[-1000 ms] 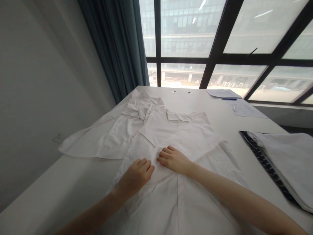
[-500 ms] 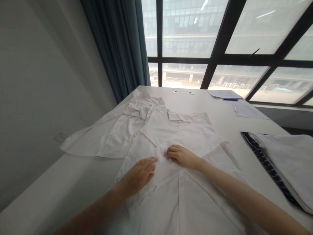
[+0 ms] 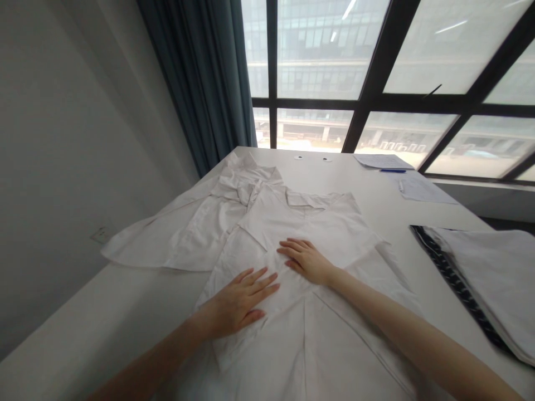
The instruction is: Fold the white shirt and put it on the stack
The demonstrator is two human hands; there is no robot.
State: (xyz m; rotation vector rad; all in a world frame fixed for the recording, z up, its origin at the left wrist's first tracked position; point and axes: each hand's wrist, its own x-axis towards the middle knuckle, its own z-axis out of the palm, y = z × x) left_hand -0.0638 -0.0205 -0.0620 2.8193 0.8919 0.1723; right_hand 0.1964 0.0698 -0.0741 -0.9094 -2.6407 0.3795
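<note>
A white garment (image 3: 317,228), which looks like a shirt or lab coat, lies spread on the white table with its collar toward the window. My left hand (image 3: 240,301) rests flat on its left part, fingers spread. On the middle of the cloth lies my right hand (image 3: 307,260), palm down with its fingers stretched out toward the left. Neither hand grips the fabric. More white cloth (image 3: 184,234) fans out to the left over the table's edge, with a crumpled part behind it. Whether it belongs to the same garment I cannot tell.
On the right of the table (image 3: 376,195) lies a folded white cloth with a black patterned one (image 3: 463,289) under it. Paper sheets (image 3: 382,161) and a blue pen (image 3: 393,171) are at the far right. A dark blue curtain (image 3: 204,78) and wall border the left side.
Both hands have gone from bent fingers to flat, spread ones on the cloth. The right fingers reach slightly farther left and away; the left fingers extend a little to the right.
</note>
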